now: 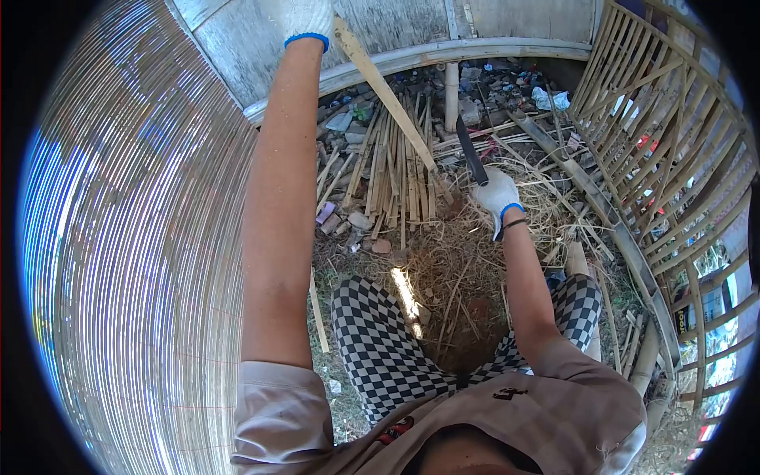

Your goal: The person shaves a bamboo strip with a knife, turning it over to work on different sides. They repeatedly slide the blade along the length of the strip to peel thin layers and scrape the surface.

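My right hand (499, 192), in a white knit glove with a blue cuff, is closed around a knife. The knife's dark blade (472, 152) points up and slightly left; its handle is hidden in the glove. My left hand (305, 16), gloved the same way, reaches to the top edge, and its fingers are out of sight. Beside that glove is the upper end of a long, flat bamboo strip (384, 89). It slants down to the right, its lower end close to the ground near the knife. A pile of split bamboo sticks (393, 170) lies behind it.
Thin shavings (546, 186) cover the ground around my right hand. A slatted bamboo screen (150, 237) stands left, and a bamboo lattice (633, 103) right. Ahead are a pale board wall (396, 28), an upright bamboo post (451, 95) and rubble with litter. My checkered knees flank the work spot.
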`<action>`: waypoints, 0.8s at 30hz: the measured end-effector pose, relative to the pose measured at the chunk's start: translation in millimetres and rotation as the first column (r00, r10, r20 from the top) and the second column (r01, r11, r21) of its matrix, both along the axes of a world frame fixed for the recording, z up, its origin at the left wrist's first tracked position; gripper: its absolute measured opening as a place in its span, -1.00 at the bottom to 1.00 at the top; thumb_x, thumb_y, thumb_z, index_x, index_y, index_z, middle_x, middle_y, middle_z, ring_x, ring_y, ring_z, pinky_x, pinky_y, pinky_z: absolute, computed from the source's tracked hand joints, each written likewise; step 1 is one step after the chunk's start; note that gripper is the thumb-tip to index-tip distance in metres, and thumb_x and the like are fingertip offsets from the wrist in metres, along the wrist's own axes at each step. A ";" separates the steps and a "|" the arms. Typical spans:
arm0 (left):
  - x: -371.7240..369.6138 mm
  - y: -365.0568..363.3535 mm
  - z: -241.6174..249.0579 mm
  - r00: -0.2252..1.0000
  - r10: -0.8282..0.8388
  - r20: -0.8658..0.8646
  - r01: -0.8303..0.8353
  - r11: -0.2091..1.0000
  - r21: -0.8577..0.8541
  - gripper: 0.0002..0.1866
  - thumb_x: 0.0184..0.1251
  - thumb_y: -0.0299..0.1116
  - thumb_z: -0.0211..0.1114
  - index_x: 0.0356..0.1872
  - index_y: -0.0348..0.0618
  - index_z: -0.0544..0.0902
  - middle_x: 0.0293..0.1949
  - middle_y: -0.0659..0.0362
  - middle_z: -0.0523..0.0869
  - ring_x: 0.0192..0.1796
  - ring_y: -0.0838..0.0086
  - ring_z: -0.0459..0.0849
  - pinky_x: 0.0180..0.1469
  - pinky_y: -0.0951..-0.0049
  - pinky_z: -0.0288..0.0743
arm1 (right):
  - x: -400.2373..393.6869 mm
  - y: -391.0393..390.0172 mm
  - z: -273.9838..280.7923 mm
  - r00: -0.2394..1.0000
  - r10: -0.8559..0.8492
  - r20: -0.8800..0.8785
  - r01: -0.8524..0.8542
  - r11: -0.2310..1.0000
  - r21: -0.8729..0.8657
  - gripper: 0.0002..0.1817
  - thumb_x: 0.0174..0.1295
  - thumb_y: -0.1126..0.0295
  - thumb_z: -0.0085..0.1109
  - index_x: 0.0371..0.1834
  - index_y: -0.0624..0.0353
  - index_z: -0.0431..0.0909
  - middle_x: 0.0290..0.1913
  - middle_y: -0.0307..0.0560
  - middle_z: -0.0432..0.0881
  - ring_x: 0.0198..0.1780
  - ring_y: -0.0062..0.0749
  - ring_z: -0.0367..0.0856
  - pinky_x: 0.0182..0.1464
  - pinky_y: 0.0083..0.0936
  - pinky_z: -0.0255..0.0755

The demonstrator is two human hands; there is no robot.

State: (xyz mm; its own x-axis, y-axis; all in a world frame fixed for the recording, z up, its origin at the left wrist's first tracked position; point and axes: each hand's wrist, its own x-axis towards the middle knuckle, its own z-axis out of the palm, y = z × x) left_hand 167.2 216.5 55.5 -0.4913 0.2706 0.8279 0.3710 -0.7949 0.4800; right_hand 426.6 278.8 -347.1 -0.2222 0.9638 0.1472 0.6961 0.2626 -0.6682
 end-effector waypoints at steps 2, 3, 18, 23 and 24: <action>-0.5 -4.7 -1.5 1.000 -0.011 -0.027 0.011 1.000 0.005 -0.68 0.69 -0.03 0.06 -0.13 -0.06 0.55 -0.52 0.31 0.48 -0.61 0.59 0.41 -0.60 0.51 0.28 | 5.2 -16.0 30.2 0.991 0.019 0.134 -0.031 0.996 0.088 -0.60 0.07 0.21 0.32 -0.12 0.29 0.72 -0.13 0.33 0.76 0.04 0.28 0.71 0.14 -0.05 0.57; -0.9 -4.9 -2.6 0.999 -0.046 0.002 0.046 0.999 0.021 -0.69 0.69 -0.03 0.06 -0.14 -0.04 0.55 -0.52 0.33 0.47 -0.60 0.59 0.41 -0.60 0.51 0.27 | 4.5 -20.5 39.1 0.999 0.026 0.046 -0.031 0.994 0.103 -0.60 0.10 0.23 0.32 -0.08 0.29 0.70 -0.17 0.29 0.76 -0.04 0.22 0.73 0.06 -0.08 0.60; 14.2 -20.1 -5.3 0.976 -0.189 -0.105 0.159 0.958 -0.240 -0.68 0.69 0.02 0.09 -0.14 0.00 0.50 -0.48 0.27 0.52 -0.53 0.45 0.50 -0.49 0.35 0.43 | -24.1 -126.6 180.5 0.596 0.356 -0.720 -0.335 0.925 0.181 -0.81 0.64 0.28 -0.02 -0.05 0.14 0.52 -0.56 -0.28 0.55 -0.64 -0.60 0.49 -0.57 -0.58 0.37; 17.7 14.3 -13.6 0.838 0.459 -0.296 -0.447 0.887 0.114 -0.55 0.67 0.02 0.06 -0.06 -0.23 0.61 -0.36 -0.08 0.65 -0.28 -0.01 0.63 -0.15 0.00 0.49 | -24.1 -130.1 241.5 0.692 0.338 -0.638 -0.305 0.938 0.166 -0.75 0.57 0.32 -0.05 -0.02 0.28 0.55 -0.42 -0.09 0.62 -0.43 -0.42 0.65 -0.31 -0.38 0.53; 14.0 28.5 -17.9 0.767 0.561 -0.311 -0.504 0.827 0.249 -0.53 0.67 0.02 0.04 -0.07 -0.26 0.63 -0.33 -0.14 0.65 -0.24 -0.08 0.62 -0.11 -0.04 0.46 | -24.3 -125.5 245.6 0.722 0.361 -0.590 -0.259 0.932 0.253 -0.74 0.56 0.33 -0.05 -0.01 0.31 0.54 -0.40 -0.03 0.64 -0.40 -0.37 0.68 -0.27 -0.33 0.56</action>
